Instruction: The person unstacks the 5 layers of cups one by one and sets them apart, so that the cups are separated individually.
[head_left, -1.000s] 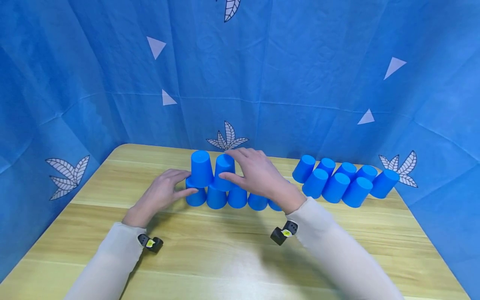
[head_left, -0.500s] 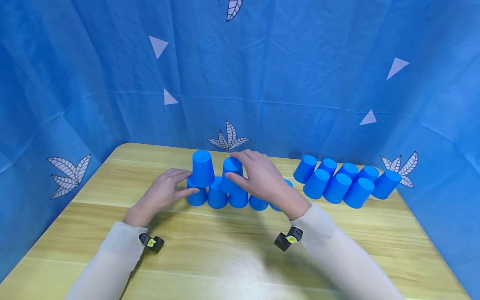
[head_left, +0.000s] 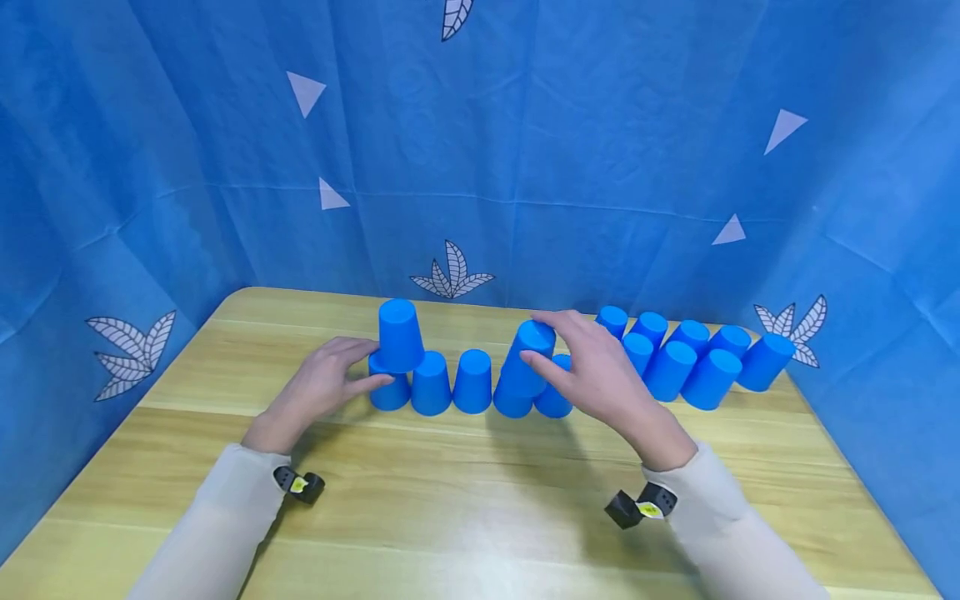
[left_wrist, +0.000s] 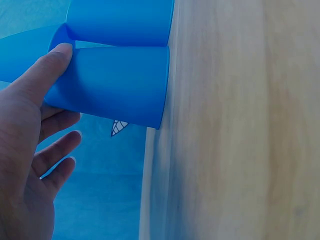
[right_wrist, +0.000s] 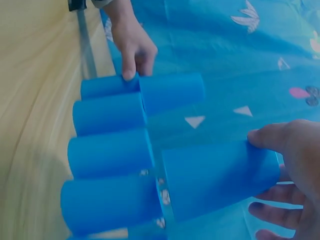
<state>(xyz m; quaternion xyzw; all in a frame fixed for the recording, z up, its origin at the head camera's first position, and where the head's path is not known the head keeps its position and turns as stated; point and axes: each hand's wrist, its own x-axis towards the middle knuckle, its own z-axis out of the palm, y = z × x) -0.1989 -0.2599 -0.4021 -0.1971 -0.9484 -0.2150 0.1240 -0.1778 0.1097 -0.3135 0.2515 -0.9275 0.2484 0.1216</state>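
Blue plastic cups stand upside down in a row, with one upper cup (head_left: pixel 400 337) bridging the two leftmost. My left hand (head_left: pixel 322 375) pinches the leftmost bottom cup (head_left: pixel 390 393) near its top; in the left wrist view, the thumb lies on that cup's (left_wrist: pixel 115 85) near side while the other fingers reach behind it. Thumb and fingers of my right hand (head_left: pixel 600 367) grip another upside-down cup (head_left: pixel 517 362) near its closed end, slightly tilted. The right wrist view has this held cup (right_wrist: pixel 215 175) with a small gap between its rim and the row's tops.
To the right, a second group of upside-down blue cups (head_left: pixel 670 371) stands close together in two lines on the wooden table (head_left: pixel 450 500). A blue patterned curtain (head_left: pixel 600 125) hangs behind the table and along its sides.
My right hand has carried its cup rightward, from beside the upper cup on the left to over the right part of the row. The left hand has stayed in place.
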